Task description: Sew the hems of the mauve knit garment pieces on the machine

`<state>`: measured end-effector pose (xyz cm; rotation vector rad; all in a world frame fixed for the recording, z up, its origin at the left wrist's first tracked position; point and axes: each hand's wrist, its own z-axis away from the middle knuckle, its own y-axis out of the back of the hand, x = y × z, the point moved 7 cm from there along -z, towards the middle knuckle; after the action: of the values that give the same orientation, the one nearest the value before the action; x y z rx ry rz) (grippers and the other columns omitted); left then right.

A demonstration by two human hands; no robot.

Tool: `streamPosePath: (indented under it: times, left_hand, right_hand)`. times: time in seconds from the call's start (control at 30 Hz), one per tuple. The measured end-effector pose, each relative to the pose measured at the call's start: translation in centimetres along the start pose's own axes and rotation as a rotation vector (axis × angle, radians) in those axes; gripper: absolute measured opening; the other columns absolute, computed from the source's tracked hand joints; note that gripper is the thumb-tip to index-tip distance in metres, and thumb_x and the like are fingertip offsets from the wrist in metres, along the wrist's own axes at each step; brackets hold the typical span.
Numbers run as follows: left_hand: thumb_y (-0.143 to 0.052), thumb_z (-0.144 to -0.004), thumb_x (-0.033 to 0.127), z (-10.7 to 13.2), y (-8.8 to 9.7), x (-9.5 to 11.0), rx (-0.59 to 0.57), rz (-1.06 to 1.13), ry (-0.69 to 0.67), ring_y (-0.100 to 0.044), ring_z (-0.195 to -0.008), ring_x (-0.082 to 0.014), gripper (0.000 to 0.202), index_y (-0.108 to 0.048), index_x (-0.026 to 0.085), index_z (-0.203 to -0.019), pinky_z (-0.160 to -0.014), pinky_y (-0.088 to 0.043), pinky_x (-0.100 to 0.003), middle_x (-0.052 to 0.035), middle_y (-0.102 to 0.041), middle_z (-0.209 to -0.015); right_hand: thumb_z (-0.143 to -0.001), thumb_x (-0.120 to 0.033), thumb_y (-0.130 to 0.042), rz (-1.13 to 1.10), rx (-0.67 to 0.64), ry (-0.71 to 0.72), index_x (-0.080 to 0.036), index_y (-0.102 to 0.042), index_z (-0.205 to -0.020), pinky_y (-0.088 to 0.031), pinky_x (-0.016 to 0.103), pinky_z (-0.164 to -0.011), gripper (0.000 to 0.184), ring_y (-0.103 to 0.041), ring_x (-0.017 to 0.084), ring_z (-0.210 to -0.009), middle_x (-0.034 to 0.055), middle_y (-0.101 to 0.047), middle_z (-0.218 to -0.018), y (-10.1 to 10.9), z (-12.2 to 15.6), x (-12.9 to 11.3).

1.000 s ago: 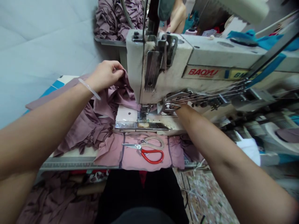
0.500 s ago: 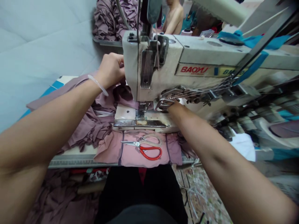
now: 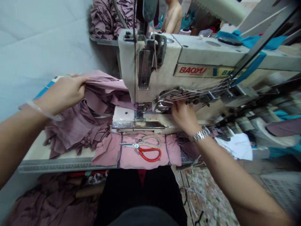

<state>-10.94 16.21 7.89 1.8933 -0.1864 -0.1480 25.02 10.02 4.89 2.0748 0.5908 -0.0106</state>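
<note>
Two grips work at the machine: your left grip [image 3: 62, 94] sits at nine o'clock, fingers lying together on the mauve ruffled fabric [image 3: 103, 94], though the view doesn't show whether they pinch it. That cloth stretches from your left grip toward the steel presser foot [image 3: 140, 114] at twelve, with its main pile spread below. Your right grip [image 3: 184, 117], loosely curled with nothing visible in it, is farther from the cloth, at two o'clock beneath the cream BAOYU sewing machine [image 3: 150, 75]. At six o'clock on the pale worktop [image 3: 58, 164], red-handled steel scissors [image 3: 147, 150] rest on folded pink fabric [image 3: 105, 153]. A co-worker's bare shoulder [image 3: 174, 18] shows beyond.
</note>
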Motion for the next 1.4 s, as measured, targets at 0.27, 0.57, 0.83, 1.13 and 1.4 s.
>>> streamPosePath:
  times: [0.27,0.57,0.83,1.13,1.4]
  left_hand:
    - [-0.062,-0.080,0.022,4.5,-1.5,-2.7,-0.219,0.049,0.328,-0.047,-0.061,-0.0112,0.030,-0.070,0.017,-0.108,-0.060,-0.034,-0.016,0.0031,-0.061,-0.070]
    - [-0.068,-0.078,0.050,7.3,1.6,1.9,0.087,0.868,0.377,-0.051,-0.058,-0.0082,0.043,-0.071,0.011,-0.096,-0.053,-0.041,-0.017,-0.0014,-0.064,-0.074]
    - [-0.048,-0.095,0.016,10.5,-1.6,16.0,0.159,0.150,-0.698,-0.061,-0.097,-0.0215,0.034,-0.060,0.019,-0.126,-0.082,-0.051,-0.036,-0.0134,-0.064,-0.113]
    - [-0.048,-0.092,0.009,12.3,-1.6,16.7,0.226,0.155,-0.614,-0.057,-0.107,-0.0242,0.035,-0.056,0.011,-0.126,-0.091,-0.050,-0.038,-0.0136,-0.062,-0.120]
    - [-0.044,-0.093,0.009,12.4,-1.7,17.8,0.189,0.085,-0.537,-0.056,-0.109,-0.0270,0.038,-0.056,0.010,-0.129,-0.087,-0.049,-0.041,-0.0154,-0.060,-0.124]
  right_hand:
    - [-0.078,-0.039,-0.075,-1.281,0.343,-0.668,-0.023,-0.070,-0.088,-0.056,0.037,-0.084,0.020,-0.068,0.016,-0.083,0.0000,-0.072,-0.090,1.4,8.5,4.2]
    - [-0.089,-0.040,-0.064,-0.867,0.230,-0.305,-0.019,-0.069,-0.091,-0.057,0.033,-0.077,0.022,-0.067,0.017,-0.080,0.0024,-0.071,-0.088,1.6,6.6,-1.9]
    - [-0.094,-0.010,-0.047,0.154,-0.218,0.654,-0.005,-0.050,-0.134,-0.053,0.043,-0.081,0.040,-0.058,0.027,-0.102,0.0202,-0.062,-0.120,-2.1,5.8,-8.5]
    - [-0.093,-0.024,-0.053,0.153,-0.156,0.620,-0.003,-0.054,-0.130,-0.048,0.044,-0.086,0.042,-0.053,0.031,-0.110,0.0212,-0.059,-0.125,-2.0,6.6,-9.4]
    - [-0.094,-0.019,-0.046,-0.121,-0.073,0.400,-0.005,-0.059,-0.122,-0.048,0.046,-0.098,0.034,-0.054,0.028,-0.115,0.0178,-0.063,-0.123,-2.0,6.0,-9.4]
